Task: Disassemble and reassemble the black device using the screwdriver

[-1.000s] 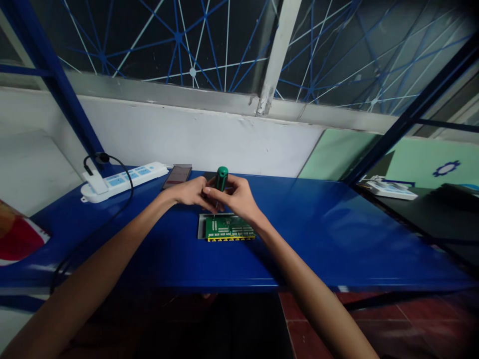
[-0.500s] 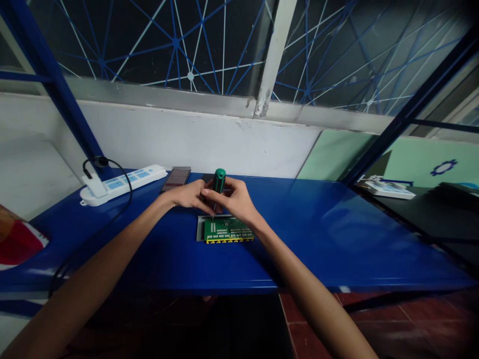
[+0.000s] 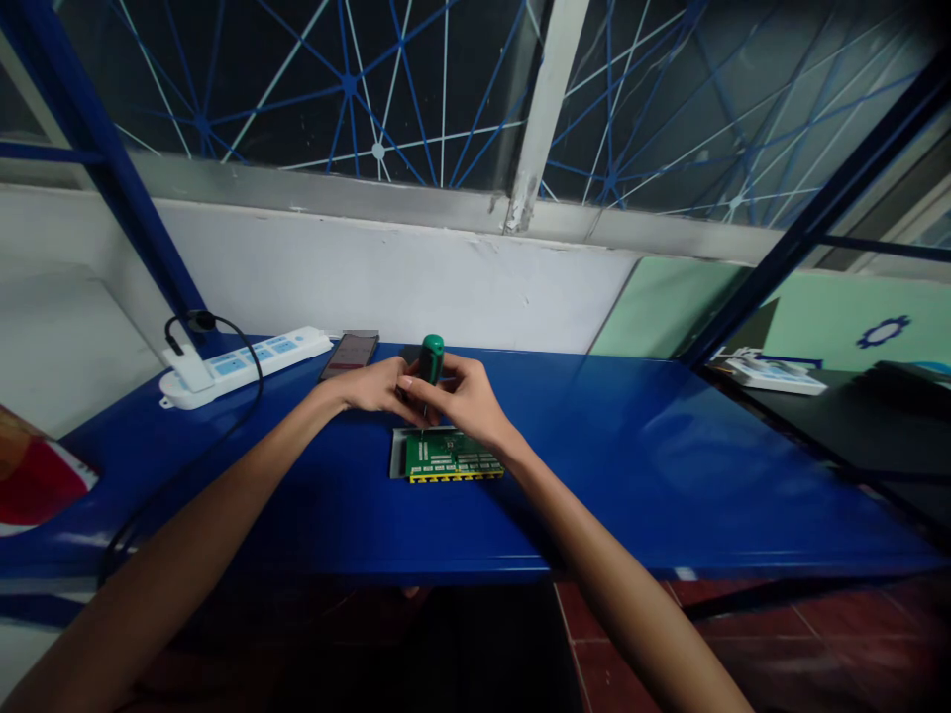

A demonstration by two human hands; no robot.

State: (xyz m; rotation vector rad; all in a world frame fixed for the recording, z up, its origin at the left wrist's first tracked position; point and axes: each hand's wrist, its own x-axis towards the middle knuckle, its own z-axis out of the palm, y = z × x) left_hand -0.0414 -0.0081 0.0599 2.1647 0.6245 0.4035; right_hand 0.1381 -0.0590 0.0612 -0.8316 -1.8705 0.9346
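A green-handled screwdriver (image 3: pixel 432 358) stands nearly upright over a green circuit board (image 3: pixel 450 448) in a grey metal tray (image 3: pixel 398 458). My right hand (image 3: pixel 472 394) is closed round the screwdriver's handle. The tip comes down at the board's far left part. My left hand (image 3: pixel 375 386) is beside the shaft with its fingers curled in and pressed together. What they hold is hidden in the dark space between the hands. Yellow ports (image 3: pixel 455 477) line the board's near edge. My right hand covers the board's far right corner.
Behind my left hand lies a phone (image 3: pixel 352 355). A white power strip (image 3: pixel 245 366) with a plugged-in charger and black cable sits at the back left. The blue table (image 3: pixel 631 465) has shelf posts on both sides. A red and white object (image 3: pixel 45 475) is at the left edge.
The screwdriver's handle has tilted slightly to the left, and my right fingers have shifted a little with it. The board and my left hand stay in nearly the same place.
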